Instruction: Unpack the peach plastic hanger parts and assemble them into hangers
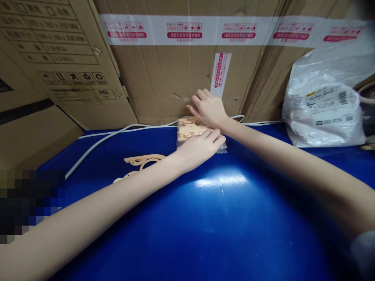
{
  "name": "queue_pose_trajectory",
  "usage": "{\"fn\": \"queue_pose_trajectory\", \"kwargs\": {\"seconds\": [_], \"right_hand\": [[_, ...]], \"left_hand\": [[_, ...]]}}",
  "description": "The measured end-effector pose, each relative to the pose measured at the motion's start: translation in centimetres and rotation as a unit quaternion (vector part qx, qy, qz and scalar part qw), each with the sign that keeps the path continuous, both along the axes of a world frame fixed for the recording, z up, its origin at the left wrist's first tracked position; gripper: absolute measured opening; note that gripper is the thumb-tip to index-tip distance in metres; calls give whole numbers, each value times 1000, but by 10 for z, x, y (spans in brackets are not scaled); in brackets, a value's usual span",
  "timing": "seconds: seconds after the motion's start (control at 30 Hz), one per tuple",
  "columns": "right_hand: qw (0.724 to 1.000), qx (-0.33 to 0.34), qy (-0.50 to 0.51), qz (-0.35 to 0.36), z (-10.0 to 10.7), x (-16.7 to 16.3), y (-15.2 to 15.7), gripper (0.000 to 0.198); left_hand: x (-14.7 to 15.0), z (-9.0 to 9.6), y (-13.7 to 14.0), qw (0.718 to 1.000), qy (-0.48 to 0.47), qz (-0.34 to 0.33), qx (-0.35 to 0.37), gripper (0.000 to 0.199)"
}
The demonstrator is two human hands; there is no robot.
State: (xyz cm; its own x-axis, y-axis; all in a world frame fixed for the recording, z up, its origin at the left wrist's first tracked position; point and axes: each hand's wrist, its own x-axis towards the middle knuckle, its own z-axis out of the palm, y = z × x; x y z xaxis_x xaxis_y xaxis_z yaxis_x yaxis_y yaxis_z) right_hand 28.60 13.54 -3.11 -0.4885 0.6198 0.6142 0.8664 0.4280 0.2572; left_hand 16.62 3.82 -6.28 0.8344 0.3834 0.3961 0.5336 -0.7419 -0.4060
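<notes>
A clear plastic bag packed with beige plastic pieces lies on the blue tabletop against the cardboard. My left hand rests along its near side, fingers curled over its right part. My right hand is at the bag's far right edge, its fingers loosely bent and the thumb apart, with nothing visible in them. Both hands cover much of the bag, and the left fingertips' grip is partly hidden. Loose beige curved pieces, perhaps hanger parts, lie left of the bag, partly behind my left forearm.
Large cardboard boxes stand along the back, with another printed box at left. A white cable runs along the table's back. A white plastic bag with a label sits at right. The blue tabletop spreads in front.
</notes>
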Motion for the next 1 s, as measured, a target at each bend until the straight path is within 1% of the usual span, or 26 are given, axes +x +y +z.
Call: {"fn": "queue_pose_trajectory", "kwargs": {"seconds": [0.07,0.13,0.2,0.27,0.33,0.37,0.43,0.53,0.7,0.77,0.87,0.93,1.0], "right_hand": [[1000,3,11,-14,2,3,-6,38],[999,-23,25,-26,3,8,-10,35],[997,-64,29,-26,2,14,-13,33],[992,-120,22,-11,0,19,-16,32],[984,-175,26,-1,-2,22,-17,33],[981,-192,33,-1,-3,23,-18,33],[977,-206,55,-6,-5,24,-19,35],[973,-221,69,0,-5,27,-16,39],[959,-275,52,45,3,36,-6,41],[957,-277,60,58,8,39,-8,42],[964,-243,64,86,16,45,-22,46],[970,-211,61,106,22,49,-41,46],[978,-153,49,131,25,54,-68,43]], "left_hand": [[0,-2,-2,1000,-13,18,-11,25],[1,-3,-5,999,-17,30,-14,25],[2,-3,-8,999,-15,33,-19,26],[4,-2,-13,999,-10,42,-23,28],[5,0,-19,998,-1,59,-20,32],[5,1,-23,997,5,70,-17,34],[5,5,-29,996,20,85,-14,38],[4,9,-34,995,36,89,-18,40],[1,10,-25,996,31,81,5,39],[-1,9,-25,997,23,73,16,39],[-5,5,-35,998,4,63,19,39],[-10,1,-49,998,-17,63,6,38],[-16,-3,-67,998,-36,57,-19,40]]}}
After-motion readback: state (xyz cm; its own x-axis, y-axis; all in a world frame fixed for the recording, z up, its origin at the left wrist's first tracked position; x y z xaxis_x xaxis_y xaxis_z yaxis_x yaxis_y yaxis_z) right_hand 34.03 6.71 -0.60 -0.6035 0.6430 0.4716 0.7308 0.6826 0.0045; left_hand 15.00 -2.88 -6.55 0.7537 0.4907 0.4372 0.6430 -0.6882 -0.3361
